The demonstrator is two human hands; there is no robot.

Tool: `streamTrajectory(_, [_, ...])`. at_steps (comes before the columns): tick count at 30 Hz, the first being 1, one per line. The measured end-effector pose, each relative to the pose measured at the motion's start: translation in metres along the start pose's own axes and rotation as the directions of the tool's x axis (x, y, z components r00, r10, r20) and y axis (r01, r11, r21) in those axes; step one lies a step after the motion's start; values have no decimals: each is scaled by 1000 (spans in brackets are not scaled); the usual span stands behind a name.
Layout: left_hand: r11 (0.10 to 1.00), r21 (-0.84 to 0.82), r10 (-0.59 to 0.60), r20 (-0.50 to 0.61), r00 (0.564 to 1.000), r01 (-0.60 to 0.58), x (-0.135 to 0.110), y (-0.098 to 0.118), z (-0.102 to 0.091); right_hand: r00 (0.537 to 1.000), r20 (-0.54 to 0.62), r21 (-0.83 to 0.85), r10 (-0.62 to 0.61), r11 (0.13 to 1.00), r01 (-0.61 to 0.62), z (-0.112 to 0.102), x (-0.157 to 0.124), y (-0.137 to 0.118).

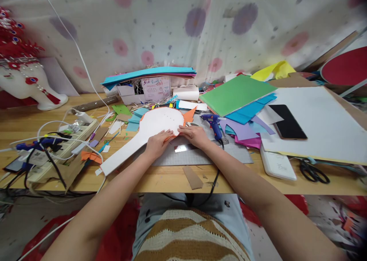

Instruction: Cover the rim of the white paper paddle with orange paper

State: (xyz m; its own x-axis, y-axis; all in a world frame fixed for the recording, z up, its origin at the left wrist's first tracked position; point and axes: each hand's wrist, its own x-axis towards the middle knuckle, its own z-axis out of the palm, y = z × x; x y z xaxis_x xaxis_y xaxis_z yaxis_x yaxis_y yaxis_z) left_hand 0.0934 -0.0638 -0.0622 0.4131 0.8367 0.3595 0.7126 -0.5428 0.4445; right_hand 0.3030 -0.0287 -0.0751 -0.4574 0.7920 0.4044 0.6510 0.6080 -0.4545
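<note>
A white paddle-shaped cutout (155, 123) with a long straight handle lies face up, its handle pointing to the lower left. Orange paper shows along the rim of its round part, and an orange pointed piece (189, 115) sticks out at the right. My left hand (159, 143) is closed on the lower edge of the round part. Beside it, my right hand (195, 135) pinches the rim at the lower right, fingertips close to the left ones. Thumbs and the underside of the cutout are partly hidden. Below lies a grey cutting mat (183, 159) with a metal ruler (185, 148).
Right of my hands stand a blue glue gun (212, 124), green sheets (239, 94), a phone (288, 121) and black scissors (314, 172). On the left are a power strip (71, 140), tangled cables and another blue glue gun (43, 143). A decorated mannequin head (25, 81) stands behind.
</note>
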Motion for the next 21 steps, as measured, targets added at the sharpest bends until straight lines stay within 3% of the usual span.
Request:
streamTrajectory(4, [973,-4,-230,-11,973,230,7,9,-5,1000,-3,32,25,999,-25,-5,6,1])
streamTrajectory(9, [953,-76,-294,8,956,294,14,14,-14,1000,14,86,7,996,-8,-9,13,4])
streamTrajectory(14, [903,-217,-368,54,928,371,19,13,-17,997,29,187,69,980,-73,-6,13,9])
streamTrajectory(21, [773,-465,-421,132,897,431,22,-1,-15,973,55,616,225,759,-210,1,9,2])
